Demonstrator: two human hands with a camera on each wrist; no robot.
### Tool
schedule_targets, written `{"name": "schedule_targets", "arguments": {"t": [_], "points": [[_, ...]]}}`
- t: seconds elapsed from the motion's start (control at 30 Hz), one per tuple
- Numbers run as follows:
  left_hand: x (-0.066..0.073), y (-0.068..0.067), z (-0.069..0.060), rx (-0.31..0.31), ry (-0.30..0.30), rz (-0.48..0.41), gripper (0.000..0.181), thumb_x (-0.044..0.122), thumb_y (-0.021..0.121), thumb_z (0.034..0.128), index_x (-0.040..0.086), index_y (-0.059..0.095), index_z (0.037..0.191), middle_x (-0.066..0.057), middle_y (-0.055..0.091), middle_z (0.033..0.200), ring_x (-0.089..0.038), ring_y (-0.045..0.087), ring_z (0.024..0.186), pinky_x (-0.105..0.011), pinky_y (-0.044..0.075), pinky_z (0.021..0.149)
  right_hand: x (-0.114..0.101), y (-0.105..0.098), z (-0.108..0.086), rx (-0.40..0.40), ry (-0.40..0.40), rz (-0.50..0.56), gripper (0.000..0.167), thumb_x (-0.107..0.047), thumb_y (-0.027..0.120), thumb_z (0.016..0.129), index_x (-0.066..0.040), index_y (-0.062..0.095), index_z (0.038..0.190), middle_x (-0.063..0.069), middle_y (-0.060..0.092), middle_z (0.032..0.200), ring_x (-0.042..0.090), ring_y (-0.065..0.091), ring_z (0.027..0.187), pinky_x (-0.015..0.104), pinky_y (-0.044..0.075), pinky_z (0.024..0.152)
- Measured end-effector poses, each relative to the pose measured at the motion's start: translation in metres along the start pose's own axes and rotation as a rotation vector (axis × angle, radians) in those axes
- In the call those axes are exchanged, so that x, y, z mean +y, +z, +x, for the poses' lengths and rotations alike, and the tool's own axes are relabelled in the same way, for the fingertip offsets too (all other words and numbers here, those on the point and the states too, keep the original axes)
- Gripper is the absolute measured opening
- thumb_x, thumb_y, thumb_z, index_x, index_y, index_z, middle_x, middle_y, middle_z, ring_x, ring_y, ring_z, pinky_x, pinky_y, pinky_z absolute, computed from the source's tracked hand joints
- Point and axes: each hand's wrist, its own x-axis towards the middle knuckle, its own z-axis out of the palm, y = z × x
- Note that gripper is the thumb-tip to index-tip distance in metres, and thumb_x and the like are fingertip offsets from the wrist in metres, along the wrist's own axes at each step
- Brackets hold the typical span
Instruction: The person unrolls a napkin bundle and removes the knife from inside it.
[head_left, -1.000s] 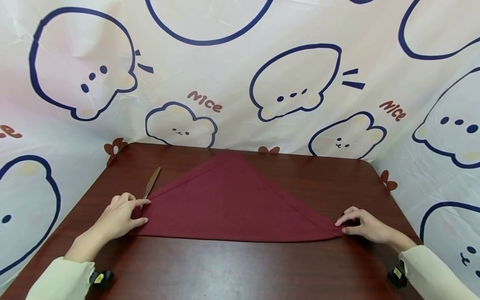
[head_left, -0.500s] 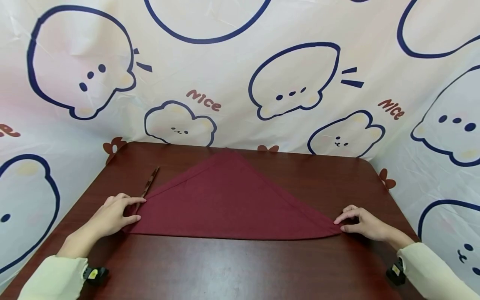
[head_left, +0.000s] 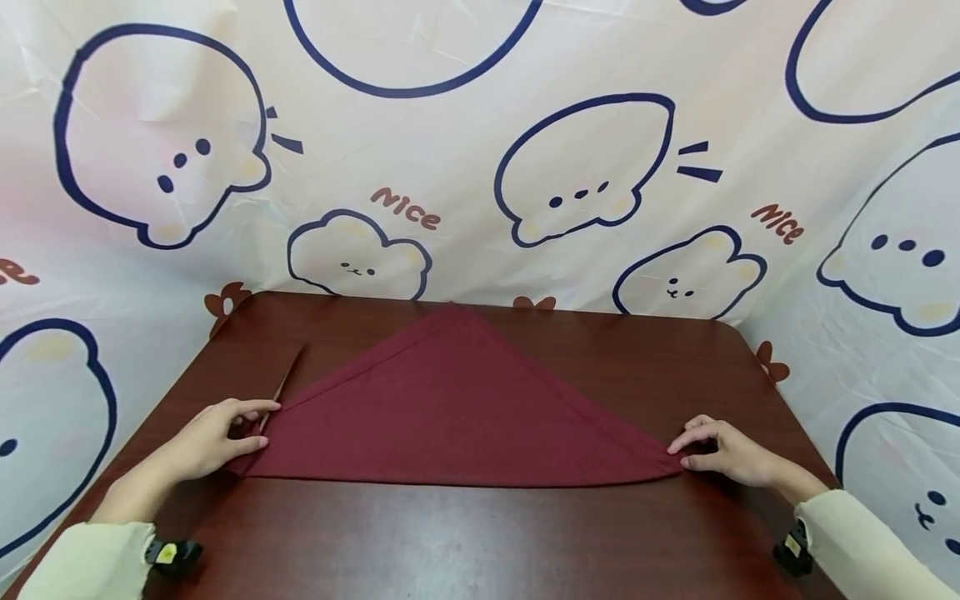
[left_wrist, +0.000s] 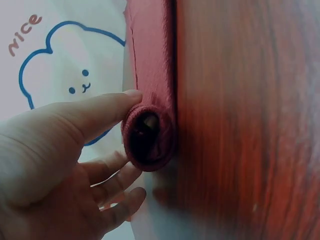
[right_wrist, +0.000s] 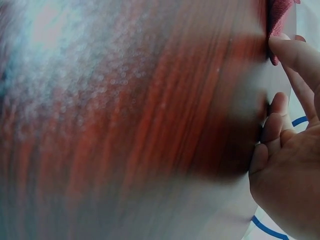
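A maroon cloth (head_left: 450,408) lies folded in a triangle on the table, its peak pointing to the far edge. Its left end is rolled into a tube (left_wrist: 147,162), with a pale tip of something visible inside. From the far side of this roll sticks a knife (head_left: 289,372), seen nearly edge-on; the rest of it is hidden. My left hand (head_left: 213,439) holds the roll between thumb and fingers. At the cloth's right corner, my right hand (head_left: 731,452) pinches the fabric between thumb and forefinger, and its other fingers are bent near the tabletop.
The dark reddish-brown wooden table (head_left: 465,537) has rounded far corners. A pale printed curtain (head_left: 465,142) with cartoon outlines stands behind it and along both sides. A black wrist camera (head_left: 174,557) sits at the left cuff, another (head_left: 793,548) at the right.
My left hand has moved left with the roll, and the flat cloth now reaches further left. The knife has shifted left and turned about its length. My right hand has stayed nearly still.
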Motion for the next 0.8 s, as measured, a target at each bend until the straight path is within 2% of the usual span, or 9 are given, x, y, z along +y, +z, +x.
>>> {"name": "schedule_targets", "arguments": {"t": [0.13,0.27,0.47,0.57,0.8], "points": [[-0.007,-0.005,-0.001,-0.018,-0.021,-0.017,0.045,0.013,0.078,0.0868,0.001,0.065,0.128,-0.013,0.068,0.106,-0.021,0.056,0.093,-0.033,0.047,0.075,-0.001,0.001,-0.001,0.003,0.001,0.006,0.015,-0.009,0.075,0.089,-0.015,0.078,0.103,-0.004,0.055,0.104,-0.008,0.041,0.101,0.022,0.04,0.08],[-0.013,-0.008,-0.003,-0.007,-0.037,-0.009,0.044,0.012,0.078,0.0868,0.001,0.065,0.127,-0.012,0.069,0.105,-0.014,0.056,0.091,-0.029,0.048,0.075,-0.003,0.002,-0.001,0.008,0.005,0.002,0.015,-0.009,0.075,0.089,-0.015,0.078,0.102,-0.003,0.055,0.104,-0.007,0.042,0.101,0.022,0.04,0.08],[-0.016,-0.009,-0.004,-0.012,-0.059,-0.031,0.042,0.01,0.077,0.0877,-0.002,0.066,0.126,-0.015,0.07,0.107,-0.021,0.06,0.093,-0.027,0.049,0.074,-0.002,0.002,-0.002,0.018,0.004,-0.005,0.015,-0.008,0.075,0.089,-0.015,0.078,0.102,-0.003,0.056,0.103,-0.008,0.041,0.101,0.022,0.04,0.08],[-0.015,-0.009,-0.004,-0.018,-0.066,-0.026,0.042,0.011,0.076,0.0883,-0.003,0.065,0.126,-0.017,0.07,0.107,-0.024,0.062,0.094,-0.03,0.05,0.075,-0.002,0.003,-0.003,0.014,-0.002,0.0,0.015,-0.007,0.075,0.089,-0.014,0.078,0.102,-0.001,0.056,0.104,-0.007,0.041,0.101,0.022,0.04,0.08],[-0.004,-0.005,-0.007,0.014,-0.056,-0.002,0.045,0.017,0.078,0.0873,-0.002,0.066,0.126,-0.024,0.065,0.115,-0.034,0.058,0.1,-0.049,0.049,0.081,0.0,0.002,-0.001,0.017,0.028,-0.012,0.014,-0.009,0.076,0.089,-0.015,0.078,0.101,-0.002,0.056,0.104,-0.008,0.041,0.102,0.021,0.04,0.081]]}}
